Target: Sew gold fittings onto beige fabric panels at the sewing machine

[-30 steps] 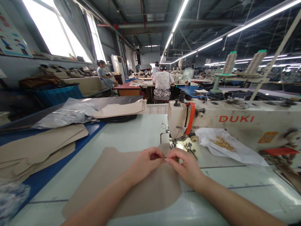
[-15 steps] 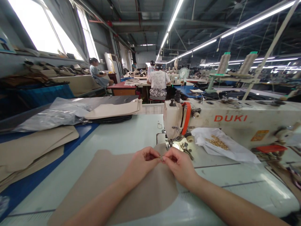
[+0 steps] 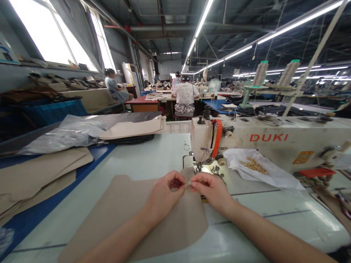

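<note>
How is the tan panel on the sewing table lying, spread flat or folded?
Spread flat: the tan panel lies in a single layer on the pale sewing table, with its curved outline showing and no fold visible.

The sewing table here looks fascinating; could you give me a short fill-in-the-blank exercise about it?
The red letters on the sewing machine spell ____.
The stand behind it holds ____ cones of thread.
The left hand and right hand pinch a small shiny piece above a tan sheet lying on the ____.

Missing words: DUKI; two; table.
</note>
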{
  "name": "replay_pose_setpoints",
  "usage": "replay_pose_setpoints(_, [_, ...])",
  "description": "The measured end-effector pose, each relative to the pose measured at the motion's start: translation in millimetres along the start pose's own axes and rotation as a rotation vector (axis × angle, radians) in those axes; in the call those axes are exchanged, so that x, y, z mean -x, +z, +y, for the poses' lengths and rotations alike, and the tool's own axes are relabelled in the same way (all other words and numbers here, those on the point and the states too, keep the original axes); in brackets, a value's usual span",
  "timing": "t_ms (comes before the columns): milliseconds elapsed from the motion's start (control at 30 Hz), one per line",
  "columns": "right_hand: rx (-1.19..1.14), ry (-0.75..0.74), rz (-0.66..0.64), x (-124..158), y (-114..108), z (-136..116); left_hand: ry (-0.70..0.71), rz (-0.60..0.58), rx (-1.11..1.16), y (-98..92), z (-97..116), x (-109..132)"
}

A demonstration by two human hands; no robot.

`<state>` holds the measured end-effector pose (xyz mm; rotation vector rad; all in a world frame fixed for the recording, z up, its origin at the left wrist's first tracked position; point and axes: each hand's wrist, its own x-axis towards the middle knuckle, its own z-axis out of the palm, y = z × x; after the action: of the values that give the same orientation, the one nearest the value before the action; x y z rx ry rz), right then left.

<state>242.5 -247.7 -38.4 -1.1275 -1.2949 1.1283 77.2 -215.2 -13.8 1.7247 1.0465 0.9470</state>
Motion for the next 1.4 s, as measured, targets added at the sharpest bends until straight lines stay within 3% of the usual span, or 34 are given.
replay_pose_setpoints(233, [0.228,-0.069,-0.05,3,-3,-7,-0.036,-0.067,0.1,-0.7,1,-1])
replay_pose_setpoints(333, [0.226,-0.048,-0.061,3,-2,-8,-0.053,-0.074,0.124,-0.9,-4,-4])
replay_pose_setpoints(500, [0.122,0.013,-0.073,2,-1,-5,-0.045,-0.162,-0.091,-2.5,-4,-4])
replay_pose_setpoints(600, [0.193,-0.007,-0.052,4,-1,-7,0.003,-0.155,-0.203,-2.8,0,-1])
replay_pose_setpoints(767, [0.343,-0.092,-0.013,6,-1,-10,0.044,-0.127,-0.251,-1.7,2,1])
replay_pose_setpoints(1133, [0.399,-0.075,0.005,5,0,-8,0.078,-0.161,-0.312,-0.5,-2,1])
replay_pose_setpoints(1267, [0.325,-0.016,0.037,4,-6,-7,0.152,-0.143,-0.398,-2.9,-8,-2])
replay_pose_setpoints(1400, [0.28,0.163,0.054,1,-15,-12,0.262,-0.095,-0.67,0.2,-17,-4])
